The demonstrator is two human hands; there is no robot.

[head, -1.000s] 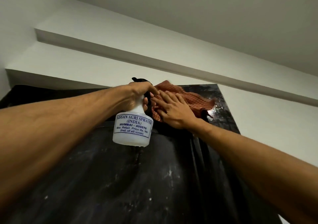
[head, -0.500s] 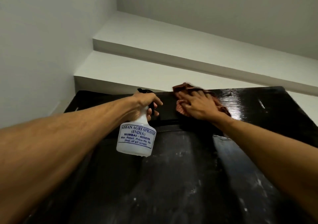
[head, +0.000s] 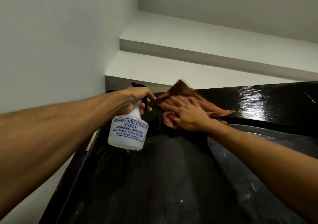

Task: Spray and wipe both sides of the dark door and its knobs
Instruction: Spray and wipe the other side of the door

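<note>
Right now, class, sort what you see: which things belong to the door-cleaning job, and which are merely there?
Job: dark door; spray bottle, held by the left hand; checked cloth, pressed on the door by the right hand.
Merely there: white wall; stepped ceiling ledge.

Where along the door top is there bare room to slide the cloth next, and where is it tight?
Free: the door's glossy top strip right of the cloth, out to the picture's edge; the dusty panel lower down. Crowded: left of the cloth, where the left hand grips the spray bottle close beside the right hand.
</note>
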